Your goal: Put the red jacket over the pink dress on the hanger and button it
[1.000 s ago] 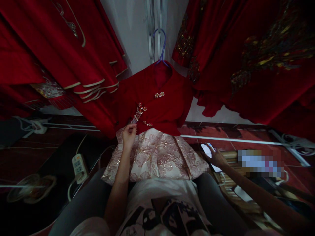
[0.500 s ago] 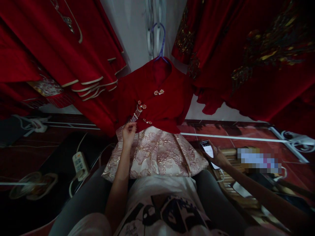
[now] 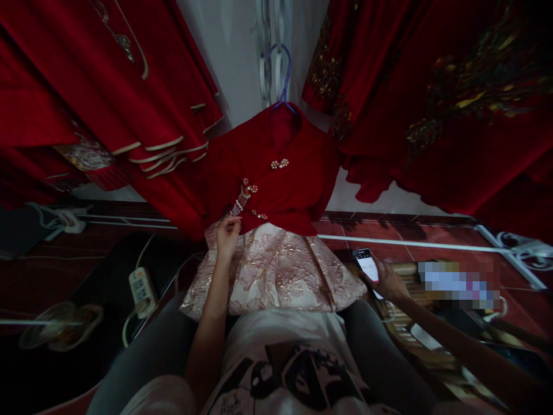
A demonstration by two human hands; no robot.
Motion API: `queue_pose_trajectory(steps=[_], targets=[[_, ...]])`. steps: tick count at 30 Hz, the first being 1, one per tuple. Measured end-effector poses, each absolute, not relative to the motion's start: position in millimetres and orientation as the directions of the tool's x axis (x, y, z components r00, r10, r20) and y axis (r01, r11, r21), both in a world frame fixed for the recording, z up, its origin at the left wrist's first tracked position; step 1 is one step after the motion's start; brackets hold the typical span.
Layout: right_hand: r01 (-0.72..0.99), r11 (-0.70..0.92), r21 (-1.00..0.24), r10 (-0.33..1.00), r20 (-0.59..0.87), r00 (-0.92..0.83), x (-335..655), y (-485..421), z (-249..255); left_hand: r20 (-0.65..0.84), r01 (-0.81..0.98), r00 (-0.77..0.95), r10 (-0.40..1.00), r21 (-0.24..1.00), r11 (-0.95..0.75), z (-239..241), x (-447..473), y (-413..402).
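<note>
A red top (image 3: 294, 184) with pearl-like flower fasteners hangs from a purple hanger (image 3: 284, 80) in front of me. Below it spreads a pale pink and gold brocade skirt (image 3: 276, 271), its hem reaching my lap. My left hand (image 3: 228, 235) is closed at the lower left of the top, fingers pinched on the end of a beaded tassel (image 3: 242, 199) hanging from one fastener. To the right of the skirt, my right hand (image 3: 389, 281) grips a smartphone (image 3: 367, 268) with a lit white screen. Its fingertips are partly hidden in the dark.
Red garments (image 3: 164, 69) with pale trim hang at left, and embroidered red ones (image 3: 466, 115) at right. A power strip (image 3: 142, 291) lies on a black surface beside my left leg. A slatted wooden seat (image 3: 406, 323) stands at right; a white rail (image 3: 410, 243) runs behind it.
The phone and my right hand have shifted slightly right, and the thumb side has moved over the screen, which now looks different. My left hand keeps its place on the tassel.
</note>
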State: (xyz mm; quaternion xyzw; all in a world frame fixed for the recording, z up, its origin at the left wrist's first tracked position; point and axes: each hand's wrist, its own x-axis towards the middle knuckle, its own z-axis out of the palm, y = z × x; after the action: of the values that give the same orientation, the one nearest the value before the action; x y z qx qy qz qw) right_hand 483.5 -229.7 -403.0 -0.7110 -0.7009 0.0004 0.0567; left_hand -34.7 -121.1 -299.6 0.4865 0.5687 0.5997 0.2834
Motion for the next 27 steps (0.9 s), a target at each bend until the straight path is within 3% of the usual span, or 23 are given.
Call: queue_pose_trajectory(steps=[27], targets=[[0.995, 0.069, -0.074, 0.985, 0.163, -0.056, 510, -223, -435, 0.278, 0.251, -0.349, 0.895, 0.948, -0.196, -306, -36, -119]])
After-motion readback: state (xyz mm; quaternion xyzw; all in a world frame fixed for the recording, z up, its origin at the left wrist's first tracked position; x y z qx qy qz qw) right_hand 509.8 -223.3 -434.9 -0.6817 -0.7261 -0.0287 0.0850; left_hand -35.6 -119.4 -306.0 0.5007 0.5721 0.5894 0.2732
